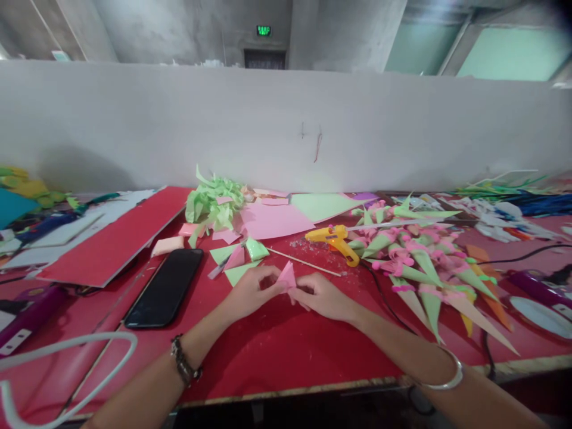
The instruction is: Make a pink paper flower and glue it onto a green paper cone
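Observation:
A small pink paper piece, folded to a point, is pinched between both of my hands over the red table. My left hand grips its left side and my right hand its right side. A thin wooden stick lies just beyond my fingers. Green and pink paper scraps sit to the upper left of my hands.
A black phone lies left of my hands. A yellow glue gun rests beyond them, its black cord running right. Several green and pink paper cones fill the right side. Pink sheets, shredded green paper and a red board lie behind.

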Demonstrator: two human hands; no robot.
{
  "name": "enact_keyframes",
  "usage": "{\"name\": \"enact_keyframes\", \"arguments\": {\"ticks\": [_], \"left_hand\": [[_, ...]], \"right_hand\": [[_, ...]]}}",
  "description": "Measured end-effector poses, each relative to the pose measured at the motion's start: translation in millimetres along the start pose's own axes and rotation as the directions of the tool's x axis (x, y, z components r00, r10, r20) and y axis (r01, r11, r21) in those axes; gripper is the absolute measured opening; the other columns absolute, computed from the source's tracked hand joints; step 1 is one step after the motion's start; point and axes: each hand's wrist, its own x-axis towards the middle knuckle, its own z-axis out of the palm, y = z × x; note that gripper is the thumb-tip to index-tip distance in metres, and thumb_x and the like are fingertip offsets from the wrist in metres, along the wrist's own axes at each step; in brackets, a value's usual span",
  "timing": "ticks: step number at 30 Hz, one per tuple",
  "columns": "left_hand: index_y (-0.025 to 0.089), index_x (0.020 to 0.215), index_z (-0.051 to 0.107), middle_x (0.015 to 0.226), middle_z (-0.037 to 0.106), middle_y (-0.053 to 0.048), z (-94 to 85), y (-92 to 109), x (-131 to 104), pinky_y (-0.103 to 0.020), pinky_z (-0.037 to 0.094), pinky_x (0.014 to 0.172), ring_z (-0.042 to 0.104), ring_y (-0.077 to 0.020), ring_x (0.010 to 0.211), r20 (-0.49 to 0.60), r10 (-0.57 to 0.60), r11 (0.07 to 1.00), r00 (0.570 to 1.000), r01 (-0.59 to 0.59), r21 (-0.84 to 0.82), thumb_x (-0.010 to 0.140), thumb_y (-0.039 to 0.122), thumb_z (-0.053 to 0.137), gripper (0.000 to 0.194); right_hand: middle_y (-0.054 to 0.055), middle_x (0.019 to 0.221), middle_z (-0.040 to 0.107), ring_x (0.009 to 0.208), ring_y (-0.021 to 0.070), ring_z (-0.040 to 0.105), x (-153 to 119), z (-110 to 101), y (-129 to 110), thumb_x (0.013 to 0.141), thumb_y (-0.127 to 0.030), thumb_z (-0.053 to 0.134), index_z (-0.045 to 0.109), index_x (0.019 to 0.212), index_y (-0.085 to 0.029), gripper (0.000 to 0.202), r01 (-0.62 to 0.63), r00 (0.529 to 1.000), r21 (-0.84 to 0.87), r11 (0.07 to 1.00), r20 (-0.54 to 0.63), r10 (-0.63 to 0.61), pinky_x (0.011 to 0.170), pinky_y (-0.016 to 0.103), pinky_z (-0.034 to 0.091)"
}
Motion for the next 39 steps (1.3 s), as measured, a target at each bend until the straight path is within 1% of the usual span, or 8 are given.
{"name": "enact_keyframes", "arguments": {"ticks": [7,13,15,18,21,27,35,39], "left_hand": [[0.015,0.058,0.044,0.059,0.039,0.004,0.3,-8,4,-0.022,0.030,0.055,0.038,-0.0093,0.057,-0.098,-0.043,0.999,0.994,0.041,-0.019,0.080,0.034,0.043,0.028],[0.017,0.059,0.040,0.055,0.039,0.006,-4.9,-4,2,-0.020,0.030,0.049,0.038,-0.0070,0.050,-0.050,-0.130,0.975,0.990,0.118,-0.189,0.081,0.039,0.040,0.031],[0.017,0.062,0.040,0.054,0.043,0.006,-4.4,-4,1,-0.019,0.030,0.046,0.038,-0.0059,0.044,-0.016,-0.171,0.957,0.985,0.162,-0.239,0.082,0.042,0.037,0.032],[0.019,0.066,0.036,0.051,0.037,0.008,0.1,-7,2,-0.018,0.028,0.041,0.034,-0.0049,0.039,-0.021,-0.253,0.919,0.967,0.234,-0.317,0.082,0.044,0.034,0.030],[0.020,0.071,0.035,0.055,0.032,0.008,6.3,-10,3,-0.017,0.032,0.045,0.037,-0.0058,0.045,-0.064,-0.279,0.904,0.958,0.240,-0.353,0.082,0.042,0.034,0.025],[0.018,0.068,0.040,0.058,0.034,0.006,7.4,-10,2,-0.020,0.032,0.049,0.036,-0.0075,0.051,-0.063,-0.221,0.934,0.973,0.192,-0.302,0.081,0.038,0.039,0.024],[0.018,0.069,0.040,0.049,0.038,0.008,1.4,-10,4,-0.018,0.022,0.037,0.031,-0.0051,0.037,-0.008,-0.285,0.896,0.958,0.264,-0.356,0.081,0.038,0.038,0.024],[0.017,0.071,0.042,0.051,0.033,0.008,3.9,-13,6,-0.017,0.023,0.040,0.030,-0.0045,0.041,-0.046,-0.305,0.868,0.951,0.258,-0.424,0.078,0.039,0.040,0.023]], "right_hand": [[-0.006,0.048,0.042,0.044,0.0062,0.040,1,-5,-2,0.081,-0.030,0.042,0.050,0.062,-0.016,0.025,0.006,0.998,-0.056,0.998,-0.059,-0.009,0.046,0.019,0.030],[-0.001,0.063,0.054,0.055,0.0093,0.049,4,-7,5,0.082,-0.029,0.044,0.055,0.074,-0.016,0.019,0.066,0.971,-0.274,0.959,-0.203,-0.124,0.053,0.020,0.038],[0.004,0.082,0.060,0.071,0.0131,0.055,6,-8,8,0.083,-0.024,0.041,0.056,0.093,-0.016,0.020,0.038,0.955,-0.493,0.869,-0.239,-0.177,0.062,0.023,0.042],[0.010,0.112,0.053,0.093,0.0183,0.055,10,-10,13,0.082,-0.008,0.034,0.043,0.120,-0.018,0.040,-0.115,0.968,-0.790,0.603,-0.226,-0.112,0.070,0.026,0.044],[0.015,0.120,0.047,0.093,0.0210,0.057,15,-12,18,0.080,-0.002,0.032,0.037,0.124,-0.015,0.046,-0.225,0.968,-0.863,0.452,-0.250,0.004,0.067,0.028,0.045],[0.012,0.101,0.057,0.078,0.0204,0.061,22,-18,13,0.083,-0.008,0.034,0.053,0.097,-0.014,0.025,-0.265,0.962,-0.862,0.431,-0.268,0.055,0.060,0.027,0.043],[0.011,0.075,0.062,0.067,0.0219,0.059,6,-29,-16,0.076,-0.015,0.044,0.053,0.091,-0.010,0.018,-0.337,0.938,-0.827,0.450,-0.337,0.083,0.051,0.026,0.033],[0.004,0.067,0.060,0.059,0.0152,0.055,-6,-40,-27,0.084,-0.022,0.035,0.053,0.085,-0.015,0.019,-0.228,0.965,-0.822,0.521,-0.263,0.008,0.053,0.025,0.031]]}}
